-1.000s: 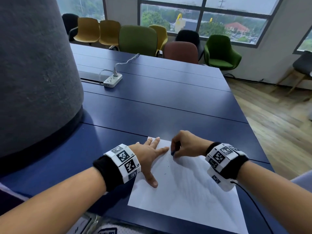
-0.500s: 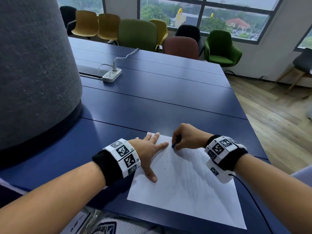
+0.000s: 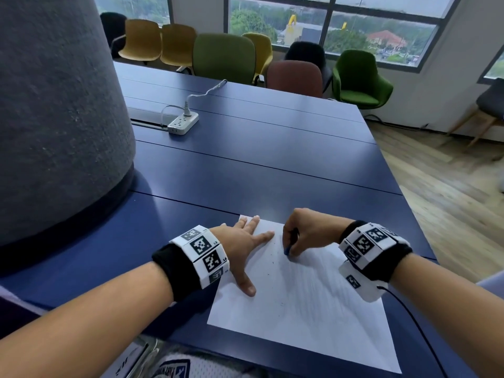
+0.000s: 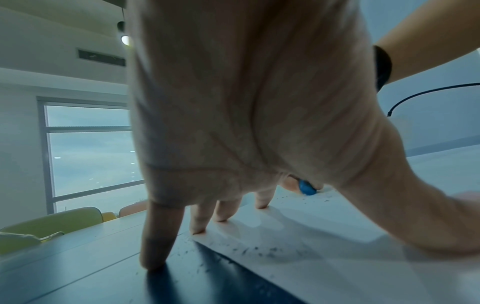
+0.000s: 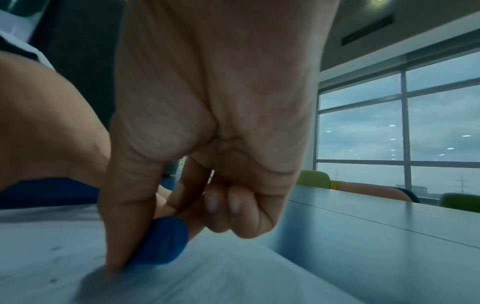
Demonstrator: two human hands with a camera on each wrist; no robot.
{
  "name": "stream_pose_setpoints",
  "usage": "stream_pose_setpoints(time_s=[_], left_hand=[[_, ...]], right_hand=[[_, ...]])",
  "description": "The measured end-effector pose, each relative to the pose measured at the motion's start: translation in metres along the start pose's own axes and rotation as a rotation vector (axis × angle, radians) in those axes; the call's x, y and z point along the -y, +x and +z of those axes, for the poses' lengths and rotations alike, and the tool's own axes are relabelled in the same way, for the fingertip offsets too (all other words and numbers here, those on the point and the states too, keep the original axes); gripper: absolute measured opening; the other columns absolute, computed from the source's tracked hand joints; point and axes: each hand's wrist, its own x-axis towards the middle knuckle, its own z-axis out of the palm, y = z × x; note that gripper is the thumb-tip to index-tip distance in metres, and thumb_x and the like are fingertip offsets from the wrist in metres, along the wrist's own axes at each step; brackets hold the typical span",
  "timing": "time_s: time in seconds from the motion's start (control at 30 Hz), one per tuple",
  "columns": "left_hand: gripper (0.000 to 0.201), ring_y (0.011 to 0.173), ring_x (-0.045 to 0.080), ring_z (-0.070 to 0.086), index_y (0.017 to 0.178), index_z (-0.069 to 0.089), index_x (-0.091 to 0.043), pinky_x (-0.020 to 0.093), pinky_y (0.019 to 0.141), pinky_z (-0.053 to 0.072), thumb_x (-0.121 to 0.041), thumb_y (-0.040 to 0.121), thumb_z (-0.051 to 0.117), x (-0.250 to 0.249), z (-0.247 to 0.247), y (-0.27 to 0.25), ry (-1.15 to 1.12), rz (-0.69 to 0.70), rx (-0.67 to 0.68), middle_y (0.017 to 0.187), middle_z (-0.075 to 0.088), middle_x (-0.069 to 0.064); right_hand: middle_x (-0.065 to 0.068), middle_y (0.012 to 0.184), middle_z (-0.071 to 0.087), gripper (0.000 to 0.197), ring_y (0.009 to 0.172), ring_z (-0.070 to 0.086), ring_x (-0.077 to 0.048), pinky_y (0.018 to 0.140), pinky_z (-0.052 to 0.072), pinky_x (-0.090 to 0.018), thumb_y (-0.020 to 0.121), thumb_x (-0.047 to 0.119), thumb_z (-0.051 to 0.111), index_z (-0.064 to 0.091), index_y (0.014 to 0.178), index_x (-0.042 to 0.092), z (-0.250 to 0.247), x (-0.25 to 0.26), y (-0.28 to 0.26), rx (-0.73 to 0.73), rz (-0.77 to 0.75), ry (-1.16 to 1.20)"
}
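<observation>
Erasing step. Right hand (image 3: 308,233) grip pinches eraser (image 3: 287,251) onto paper (image 3: 313,309); left hand (image 3: 242,241) flat, fingers straight, pins paper to surface (image 3: 245,173). Next, probably: short strokes, steady pressure.

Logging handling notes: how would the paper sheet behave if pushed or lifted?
Probably thin and floppy: the paper lies flat on the table. Likely light, apt to slide under the eraser; the left hand presses it down.

**An Office Meeting Room**

A long blue desk (image 3: 272,148) carries a white power strip (image 3: 182,123). Padded chairs (image 3: 225,57) in green, yellow and red line its far side beneath wide windows (image 3: 381,23) overlooking buildings; wood flooring (image 3: 450,200) runs alongside.
</observation>
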Motion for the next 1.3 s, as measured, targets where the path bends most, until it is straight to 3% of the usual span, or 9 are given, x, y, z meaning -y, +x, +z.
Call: stream_pose_setpoints(time_s=[0.13, 0.27, 0.4, 0.57, 0.7, 0.87, 1.0, 1.13, 1.3], left_hand=[[0.134, 0.149, 0.024, -0.019, 0.153, -0.014, -0.040, 0.054, 0.119, 0.005, -0.061, 0.063, 0.083, 0.000, 0.000, 0.000, -0.007, 0.004, 0.004, 0.161, -0.027, 0.002], [0.135, 0.149, 0.024, -0.019, 0.153, -0.015, -0.041, 0.054, 0.119, 0.006, -0.061, 0.062, 0.083, -0.001, 0.000, 0.001, -0.001, -0.003, 0.000, 0.161, -0.027, 0.002], [0.134, 0.149, 0.024, -0.018, 0.153, -0.014, -0.041, 0.053, 0.119, 0.005, -0.061, 0.063, 0.083, 0.000, 0.001, 0.001, -0.002, 0.002, 0.002, 0.161, -0.026, 0.002], [0.135, 0.149, 0.024, -0.020, 0.153, -0.015, -0.039, 0.055, 0.119, 0.005, -0.061, 0.063, 0.083, 0.000, 0.001, 0.002, 0.001, 0.002, 0.007, 0.161, -0.027, 0.003], [0.135, 0.149, 0.024, -0.019, 0.153, -0.016, -0.041, 0.054, 0.119, 0.006, -0.061, 0.063, 0.083, 0.000, 0.002, 0.002, -0.002, 0.004, 0.001, 0.161, -0.026, 0.002], [0.135, 0.149, 0.024, -0.020, 0.153, -0.015, -0.039, 0.054, 0.119, 0.005, -0.061, 0.063, 0.083, 0.000, 0.000, 0.002, -0.003, 0.002, 0.006, 0.161, -0.027, 0.003], [0.135, 0.149, 0.024, -0.019, 0.153, -0.015, -0.040, 0.054, 0.120, 0.005, -0.061, 0.063, 0.083, 0.000, 0.002, 0.002, -0.004, 0.005, 0.004, 0.161, -0.026, 0.003], [0.135, 0.149, 0.024, -0.020, 0.153, -0.015, -0.039, 0.055, 0.120, 0.006, -0.061, 0.063, 0.083, 0.000, 0.001, 0.001, -0.006, 0.007, 0.002, 0.161, -0.027, 0.003], [0.135, 0.149, 0.025, -0.020, 0.154, -0.015, -0.039, 0.055, 0.120, 0.006, -0.061, 0.063, 0.083, 0.000, 0.001, 0.000, -0.009, 0.010, -0.002, 0.161, -0.026, 0.003]], right_hand=[[0.002, 0.080, 0.074, 0.008, 0.073, 0.066, -0.011, 0.070, 0.055, -0.027, 0.072, 0.012, 0.078, 0.075, 0.079, 0.014, 0.000, -0.007, 0.006, -0.221, 0.008, 0.013], [0.005, 0.075, 0.073, 0.010, 0.063, 0.061, -0.005, 0.061, 0.049, -0.018, 0.069, 0.013, 0.080, 0.075, 0.075, 0.019, 0.006, 0.000, -0.004, 0.004, -0.043, 0.013], [0.004, 0.076, 0.073, 0.008, 0.070, 0.064, -0.008, 0.072, 0.056, -0.029, 0.069, 0.015, 0.079, 0.074, 0.074, 0.019, 0.006, -0.002, -0.001, -0.162, -0.024, 0.006], [0.003, 0.078, 0.074, 0.011, 0.064, 0.060, -0.005, 0.061, 0.049, -0.021, 0.068, 0.015, 0.081, 0.075, 0.076, 0.021, 0.015, 0.011, -0.014, 0.147, -0.073, 0.016], [0.006, 0.076, 0.073, 0.010, 0.066, 0.062, -0.005, 0.068, 0.053, -0.026, 0.069, 0.016, 0.080, 0.073, 0.074, 0.021, 0.012, 0.003, -0.004, -0.144, -0.025, 0.034], [0.003, 0.080, 0.074, 0.011, 0.066, 0.061, -0.006, 0.063, 0.049, -0.019, 0.070, 0.015, 0.081, 0.075, 0.077, 0.021, 0.019, 0.014, -0.016, 0.145, -0.085, 0.025], [0.006, 0.078, 0.073, 0.009, 0.070, 0.063, -0.007, 0.072, 0.054, -0.028, 0.071, 0.015, 0.079, 0.074, 0.077, 0.019, 0.016, 0.011, -0.009, -0.147, -0.057, 0.032], [0.004, 0.080, 0.074, 0.012, 0.071, 0.064, -0.009, 0.068, 0.051, -0.025, 0.068, 0.017, 0.081, 0.075, 0.075, 0.025, 0.024, 0.020, -0.019, 0.144, -0.090, 0.015], [0.009, 0.075, 0.072, 0.010, 0.069, 0.063, -0.006, 0.071, 0.056, -0.029, 0.070, 0.018, 0.079, 0.072, 0.073, 0.024, 0.022, 0.018, -0.016, -0.114, -0.048, -0.016]])
